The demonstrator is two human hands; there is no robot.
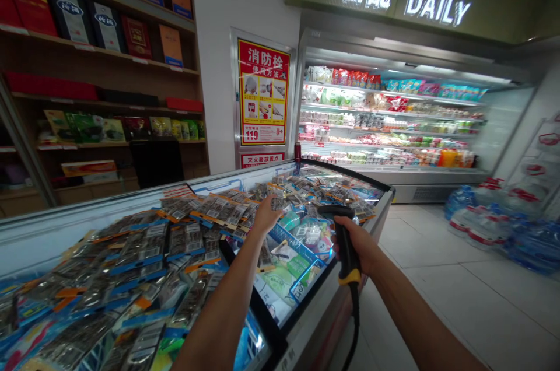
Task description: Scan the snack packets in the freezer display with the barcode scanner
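My right hand (359,242) is wrapped round a black and yellow handheld barcode scanner (346,245), whose cord hangs down towards the floor. Its head points left over the freezer's corner. Stretched forward over the chest freezer (350,168), my left hand (266,218) has its thumb and fingers closed on a small clear snack packet (277,200); the fingertips are partly hidden. Many similar packets (227,210) with blue or orange edges lie spread over the freezer's glass top. Bagged frozen goods (280,275) and a blue basket (301,251) show below the glass near my left forearm.
A black frame bar (258,307) crosses the freezer top. Behind it stand a lit open fridge (394,120) and a red poster (263,91). Shelves of boxes (105,27) fill the left side. Bottled water packs (481,225) stand on the tiled floor (437,283) at right.
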